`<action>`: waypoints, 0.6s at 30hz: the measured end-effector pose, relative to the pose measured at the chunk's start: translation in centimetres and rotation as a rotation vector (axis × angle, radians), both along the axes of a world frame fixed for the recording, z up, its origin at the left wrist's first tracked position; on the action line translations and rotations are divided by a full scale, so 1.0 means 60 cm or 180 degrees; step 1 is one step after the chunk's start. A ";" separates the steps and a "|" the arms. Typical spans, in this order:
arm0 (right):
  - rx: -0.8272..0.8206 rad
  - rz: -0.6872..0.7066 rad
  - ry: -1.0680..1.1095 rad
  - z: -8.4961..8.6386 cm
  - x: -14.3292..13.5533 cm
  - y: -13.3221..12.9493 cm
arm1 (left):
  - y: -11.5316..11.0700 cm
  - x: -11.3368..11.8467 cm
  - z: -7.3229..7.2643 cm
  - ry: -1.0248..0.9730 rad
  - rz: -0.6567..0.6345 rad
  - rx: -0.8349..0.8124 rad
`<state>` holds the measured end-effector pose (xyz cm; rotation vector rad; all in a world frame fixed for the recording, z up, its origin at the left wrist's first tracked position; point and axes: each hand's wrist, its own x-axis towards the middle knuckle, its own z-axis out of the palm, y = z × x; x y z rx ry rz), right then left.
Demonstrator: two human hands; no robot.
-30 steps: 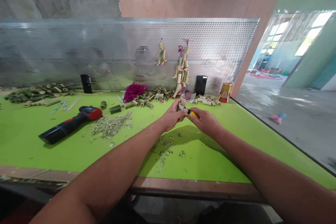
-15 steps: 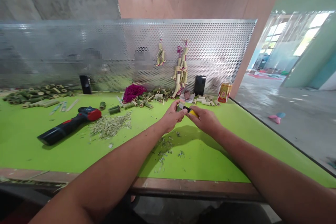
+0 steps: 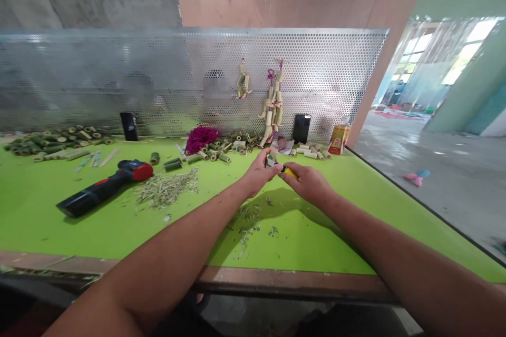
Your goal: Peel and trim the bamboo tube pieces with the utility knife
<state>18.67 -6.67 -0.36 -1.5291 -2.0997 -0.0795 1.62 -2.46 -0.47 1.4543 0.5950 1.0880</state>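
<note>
My left hand (image 3: 259, 172) is closed around a short bamboo piece (image 3: 272, 158), held above the green tabletop (image 3: 312, 242). Close beside it, my right hand (image 3: 310, 181) grips a yellow and black utility knife (image 3: 290, 172); its blade lies against the bamboo, partly hidden by the fingers. Pale shavings (image 3: 249, 221) are scattered on the table below my hands. Past them, short cut bamboo tubes (image 3: 310, 152) lie near a sheet of paper (image 3: 285, 146).
A cordless drill (image 3: 105, 185) lies left, beside a heap of shavings (image 3: 168, 187). Behind are a bamboo pile (image 3: 51, 142), purple string (image 3: 201, 139), hanging bamboo figures (image 3: 272, 105), a dark phone (image 3: 301, 128) and a bottle (image 3: 339, 138). A perforated metal panel (image 3: 166, 63) stands at the back.
The knife has shifted slightly in my right hand's grip, toward me, and less of its black front shows. The bamboo piece shows more in my left hand.
</note>
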 end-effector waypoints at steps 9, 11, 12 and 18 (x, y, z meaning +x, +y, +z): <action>0.0102 -0.0318 -0.0072 0.005 -0.005 -0.004 | 0.002 0.012 -0.010 -0.0072 0.0281 -0.0022; 0.0044 -0.0382 0.0071 0.003 -0.002 0.001 | 0.005 0.014 -0.015 -0.0168 0.0194 -0.0177; -0.0010 -0.0396 0.0171 0.002 0.000 0.004 | 0.006 0.013 -0.016 -0.0271 0.0085 -0.0272; -0.0248 -0.0088 0.0620 -0.005 0.011 0.016 | 0.005 -0.005 -0.009 -0.0746 -0.0536 -0.0626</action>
